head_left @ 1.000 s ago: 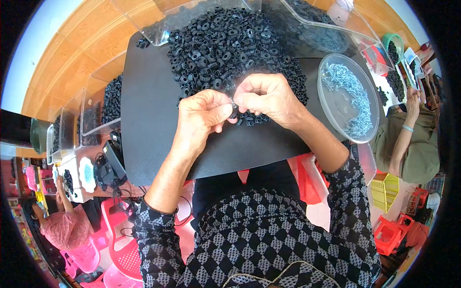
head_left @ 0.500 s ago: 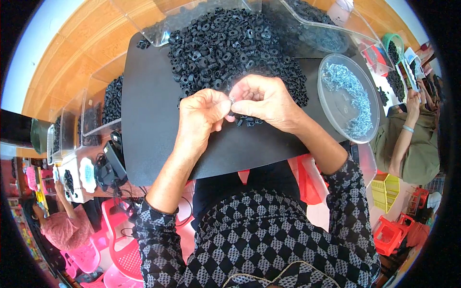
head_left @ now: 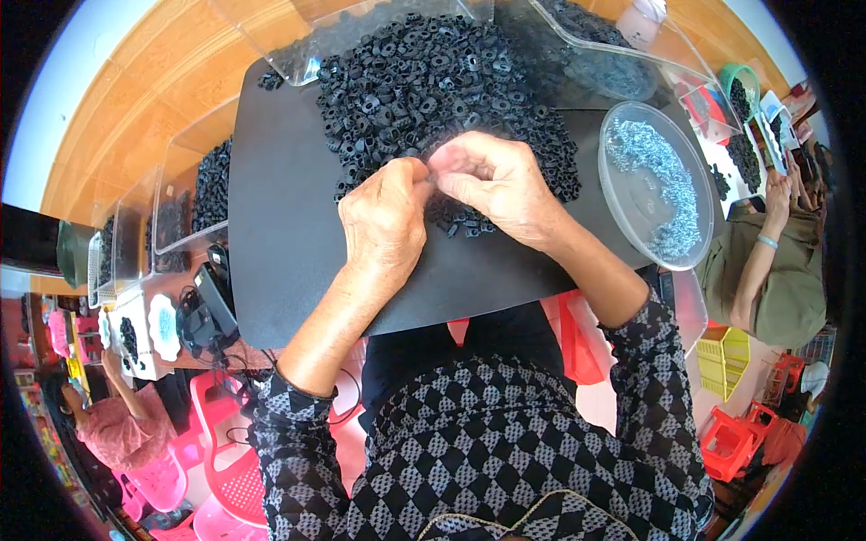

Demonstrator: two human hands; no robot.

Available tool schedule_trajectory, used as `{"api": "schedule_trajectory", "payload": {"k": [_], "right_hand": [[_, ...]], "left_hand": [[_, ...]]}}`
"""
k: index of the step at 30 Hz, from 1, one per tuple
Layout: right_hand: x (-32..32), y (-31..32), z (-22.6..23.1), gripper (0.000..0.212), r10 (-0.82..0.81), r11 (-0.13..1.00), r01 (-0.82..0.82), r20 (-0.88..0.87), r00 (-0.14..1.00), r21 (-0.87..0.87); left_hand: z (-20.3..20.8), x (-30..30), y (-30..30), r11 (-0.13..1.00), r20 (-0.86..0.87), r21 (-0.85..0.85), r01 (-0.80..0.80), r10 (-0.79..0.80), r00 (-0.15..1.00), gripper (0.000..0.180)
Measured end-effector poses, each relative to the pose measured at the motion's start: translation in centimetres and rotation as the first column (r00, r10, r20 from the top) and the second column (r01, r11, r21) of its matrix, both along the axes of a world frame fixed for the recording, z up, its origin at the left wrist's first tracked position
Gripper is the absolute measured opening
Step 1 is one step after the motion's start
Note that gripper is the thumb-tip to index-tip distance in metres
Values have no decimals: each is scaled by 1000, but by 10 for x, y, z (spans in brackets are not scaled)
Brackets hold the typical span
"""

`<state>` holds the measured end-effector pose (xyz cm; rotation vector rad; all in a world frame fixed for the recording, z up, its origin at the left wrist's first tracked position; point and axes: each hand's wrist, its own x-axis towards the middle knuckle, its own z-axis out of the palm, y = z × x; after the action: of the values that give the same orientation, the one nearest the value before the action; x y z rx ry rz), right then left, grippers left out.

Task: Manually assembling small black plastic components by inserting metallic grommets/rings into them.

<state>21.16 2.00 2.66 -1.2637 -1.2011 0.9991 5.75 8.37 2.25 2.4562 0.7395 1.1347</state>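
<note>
The round clear dish [head_left: 636, 209] holds small pale-blue pieces [head_left: 678, 194]; the clear bin [head_left: 185, 167] at left, black parts [head_left: 213, 185]. A black pile [head_left: 415, 90] covers part of the counter [head_left: 280, 234] — there left hand [head_left: 386, 212] and right hand [head_left: 507, 187] meet, fingers curled, their opening and hold I cannot tell.

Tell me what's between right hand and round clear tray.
Head view: right side of the black plastic parts heap, then a narrow strip of black tabletop.
</note>
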Motion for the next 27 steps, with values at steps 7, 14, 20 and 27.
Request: {"api": "schedule_trajectory", "payload": {"k": [7, 14, 20, 27], "right_hand": [[-8, -1, 8, 15, -137, 990, 121, 296, 945, 75], [2, -3, 3, 19, -283, 927, 55, 596, 751, 372], [14, -3, -1, 11, -347, 900, 36, 665, 661, 434], [14, -10, 6, 7, -215, 970, 115, 531, 820, 216]], "left_hand": [[3, 0, -2, 846, 52, -534, -15, 51, 997, 9], [22, -1, 4, 575, -77, -813, -94, 54, 996, 16], [13, 3, 0, 838, -97, -538, -94, 49, 994, 16], [11, -9, 3, 552, 160, -825, 116, 33, 986, 15]]}}
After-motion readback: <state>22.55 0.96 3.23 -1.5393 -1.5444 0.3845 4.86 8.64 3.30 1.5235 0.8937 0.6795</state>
